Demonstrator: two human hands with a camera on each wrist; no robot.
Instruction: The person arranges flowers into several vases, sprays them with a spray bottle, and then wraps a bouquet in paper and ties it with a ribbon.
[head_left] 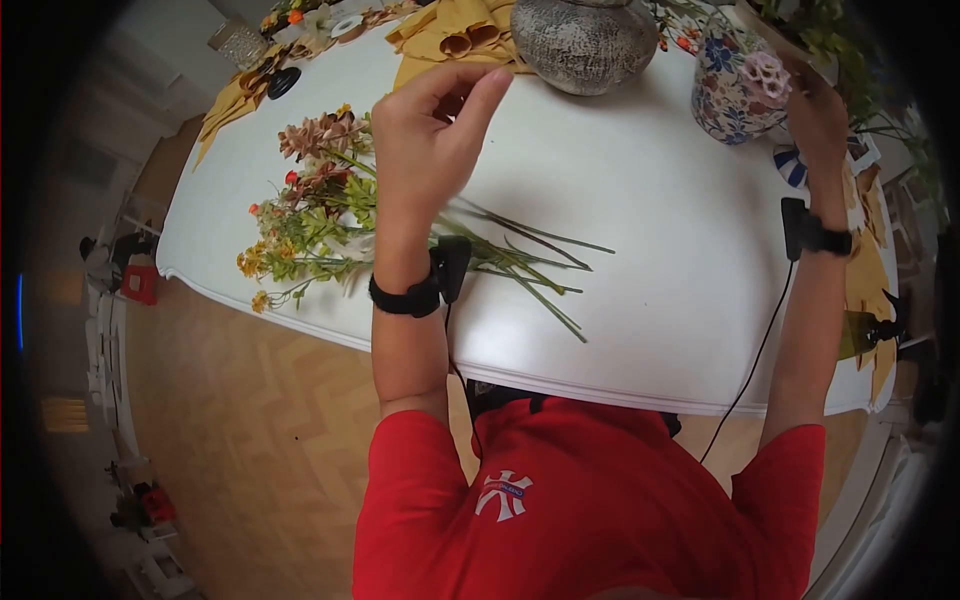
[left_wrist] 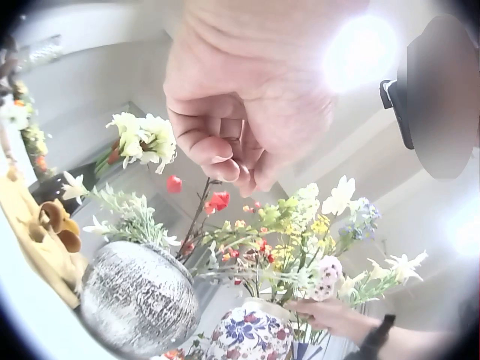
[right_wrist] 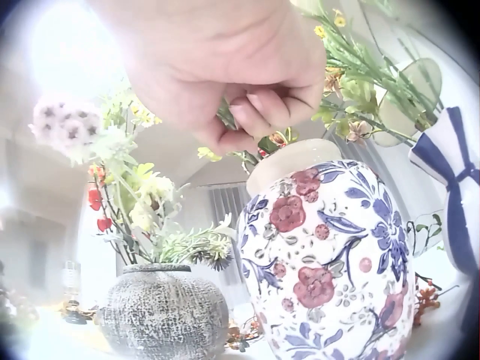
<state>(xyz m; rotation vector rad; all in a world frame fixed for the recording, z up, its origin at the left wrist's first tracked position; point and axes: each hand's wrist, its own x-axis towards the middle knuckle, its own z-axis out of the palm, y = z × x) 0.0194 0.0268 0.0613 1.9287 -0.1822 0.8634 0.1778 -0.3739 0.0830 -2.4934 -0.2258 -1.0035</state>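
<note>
My left hand is raised over the table, its fingers loosely curled and the thumb near their tips, with nothing seen in its grasp. Below it lies a bunch of cut flowers, their stems pointing right. At the back right my right hand is at the mouth of a white vase painted with blue and red flowers. Its curled fingers pinch a stem, mostly hidden by the hand, beside a pink flower head. Other flowers stand up from that vase.
A round grey textured vase with flowers stands at the back middle, beside mustard cloth. A blue-and-white striped vase is right of the painted vase. A dark-topped bottle stands near the right edge.
</note>
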